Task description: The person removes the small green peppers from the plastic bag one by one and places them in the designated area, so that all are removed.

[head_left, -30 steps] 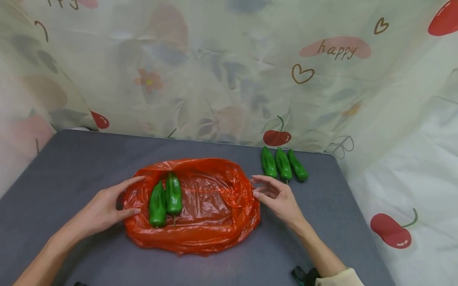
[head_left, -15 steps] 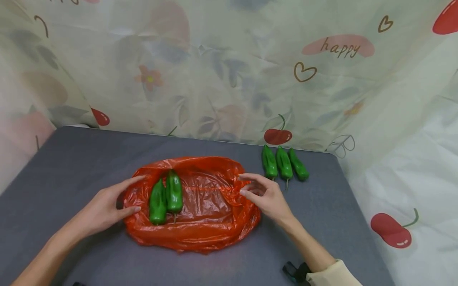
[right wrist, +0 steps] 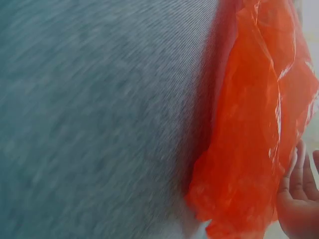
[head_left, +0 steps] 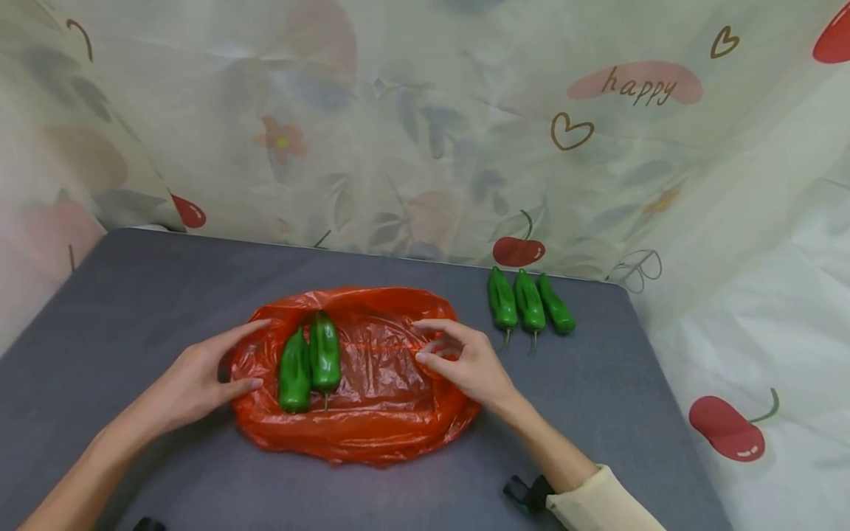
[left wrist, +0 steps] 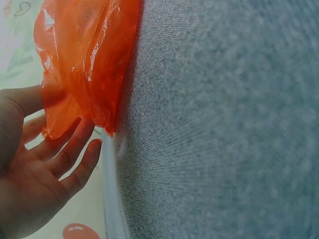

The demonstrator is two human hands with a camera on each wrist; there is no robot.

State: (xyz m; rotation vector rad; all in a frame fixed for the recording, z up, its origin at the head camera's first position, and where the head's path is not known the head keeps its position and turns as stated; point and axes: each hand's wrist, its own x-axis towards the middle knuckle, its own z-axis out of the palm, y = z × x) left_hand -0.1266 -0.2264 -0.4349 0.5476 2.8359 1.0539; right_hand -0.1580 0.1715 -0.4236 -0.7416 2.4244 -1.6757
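A red plastic bag [head_left: 358, 442] lies spread on the table, its rim bunched around two green peppers [head_left: 294, 372] [head_left: 325, 354] side by side in its left half. At the bag's left rim my left hand [head_left: 192, 380] has thumb and index spread apart over the edge. The left wrist view shows loose fingers of the left hand [left wrist: 45, 169] against the outside of the bag [left wrist: 94, 59]. Over the bag's right end is my right hand [head_left: 471, 369], fingers slightly bent, no pepper in it. The right wrist view shows that hand [right wrist: 301, 194] beside the bag [right wrist: 244, 129].
Three more green peppers [head_left: 502, 301] [head_left: 530, 302] [head_left: 556, 306] lie in a row at the back right of the grey table [head_left: 166, 295]. A patterned cloth [head_left: 398, 147] hangs behind the table. Black devices [head_left: 527, 493] show near both wrists at the bottom edge.
My right hand has moved left, from beside the bag's right rim to over its right part. The left hand and the peppers have stayed in place.
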